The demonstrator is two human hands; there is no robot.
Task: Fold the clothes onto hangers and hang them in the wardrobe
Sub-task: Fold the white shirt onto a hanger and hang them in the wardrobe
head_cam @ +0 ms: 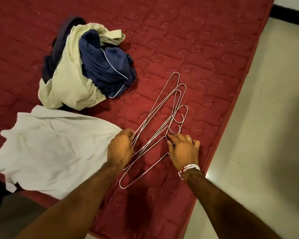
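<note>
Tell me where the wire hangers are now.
In the head view the wire hangers lie bunched on the red mattress, right of centre, between the left hand, which grips them, and the right hand, right of the pale grey garment.

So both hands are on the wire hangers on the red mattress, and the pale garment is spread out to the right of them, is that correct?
Not quite. The head view shows the pale garment spread out to the left of the wire hangers, not the right. The rest holds: the left hand and the right hand are both on the hangers, on the red mattress.
</note>
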